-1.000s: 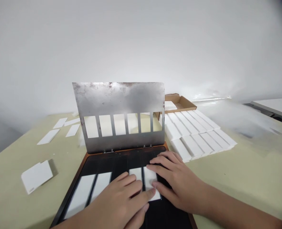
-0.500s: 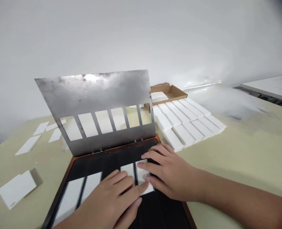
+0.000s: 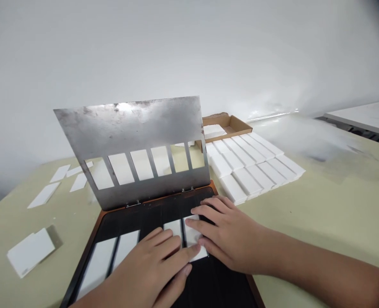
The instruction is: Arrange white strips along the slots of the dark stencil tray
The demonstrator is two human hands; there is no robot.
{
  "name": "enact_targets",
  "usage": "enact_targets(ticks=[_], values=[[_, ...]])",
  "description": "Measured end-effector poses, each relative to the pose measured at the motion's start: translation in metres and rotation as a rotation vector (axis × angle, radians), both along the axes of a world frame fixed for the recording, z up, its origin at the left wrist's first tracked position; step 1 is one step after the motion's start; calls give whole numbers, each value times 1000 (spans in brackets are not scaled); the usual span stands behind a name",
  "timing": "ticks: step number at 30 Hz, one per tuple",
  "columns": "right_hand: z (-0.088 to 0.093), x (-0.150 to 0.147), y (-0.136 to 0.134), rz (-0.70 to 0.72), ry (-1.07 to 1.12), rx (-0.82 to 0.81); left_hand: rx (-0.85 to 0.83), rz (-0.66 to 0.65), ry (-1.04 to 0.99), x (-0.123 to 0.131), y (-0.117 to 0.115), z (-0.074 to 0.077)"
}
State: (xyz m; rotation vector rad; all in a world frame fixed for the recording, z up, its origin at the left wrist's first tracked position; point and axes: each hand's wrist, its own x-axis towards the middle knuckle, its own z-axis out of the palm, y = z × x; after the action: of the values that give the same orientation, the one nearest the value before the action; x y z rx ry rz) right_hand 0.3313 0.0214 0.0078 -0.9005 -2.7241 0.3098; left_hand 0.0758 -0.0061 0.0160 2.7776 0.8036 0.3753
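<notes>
A white card (image 3: 192, 233) lies in a slot of the black tray (image 3: 164, 214), which has an orange-brown edge. My left hand (image 3: 151, 265) rests over the tray with its index fingertip on the card's lower part and its other fingers bent. From the right, my right hand (image 3: 224, 233) spreads its fingers over the same card, with fingertips touching its upper part and right edge. Another white card lies just left of it, partly hidden by my left hand. Two more white cards (image 3: 98, 261) sit further left in the tray. A hinged metal plate (image 3: 138, 124) with rectangular cut-outs stands raised behind.
Several stacks of white cards (image 3: 253, 167) stand at the right behind the tray. A brown cardboard box (image 3: 237, 126) is beyond them. Loose white cards (image 3: 44, 194) and a small stack (image 3: 32, 250) lie on the yellowish table (image 3: 321, 214). A white wall rises behind.
The view has shifted slightly, so the left side of the scene appears a little further right. Both hands stay at the same card with almost the same pose.
</notes>
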Motion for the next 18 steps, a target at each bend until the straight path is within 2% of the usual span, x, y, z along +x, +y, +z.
enact_targets(ticks=[18], values=[[0,0,-1,24,56,-18,26,14,-67,0,-1,1]])
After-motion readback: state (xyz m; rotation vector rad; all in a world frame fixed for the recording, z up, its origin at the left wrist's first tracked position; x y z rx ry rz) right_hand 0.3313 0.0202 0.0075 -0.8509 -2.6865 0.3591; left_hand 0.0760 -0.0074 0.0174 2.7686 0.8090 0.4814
